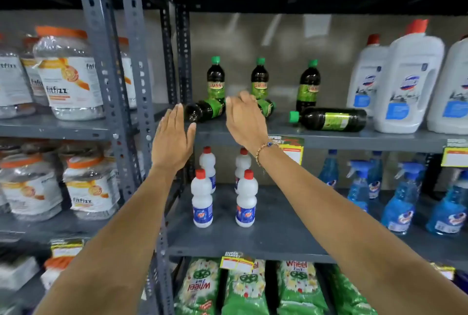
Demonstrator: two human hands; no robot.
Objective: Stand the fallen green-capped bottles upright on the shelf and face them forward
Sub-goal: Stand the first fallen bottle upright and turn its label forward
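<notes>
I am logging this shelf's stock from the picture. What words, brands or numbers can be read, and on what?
"fitfizz": clear orange-lidded jar, upper left shelf.
"fitfizz": lower jar.
"Wheel 2 in 1": green packet, bottom shelf.
"Wheel", upside down: packet beside it.
"SUPER MARKET": shelf-edge tag; its price is unreadable.
Green-capped bottle labels, white jug logos, small white bottle labels and spray bottle labels: too blurred to read.

We have a single wide-angle view, worn on the head, facing straight into a grey metal shelf rack (pixel 329 140) at close range (both forearms reach forward from the bottom edge). It looks slightly downward, so the middle shelf sits about eye level and lower shelves spread below; uprights bow at the edges.
</notes>
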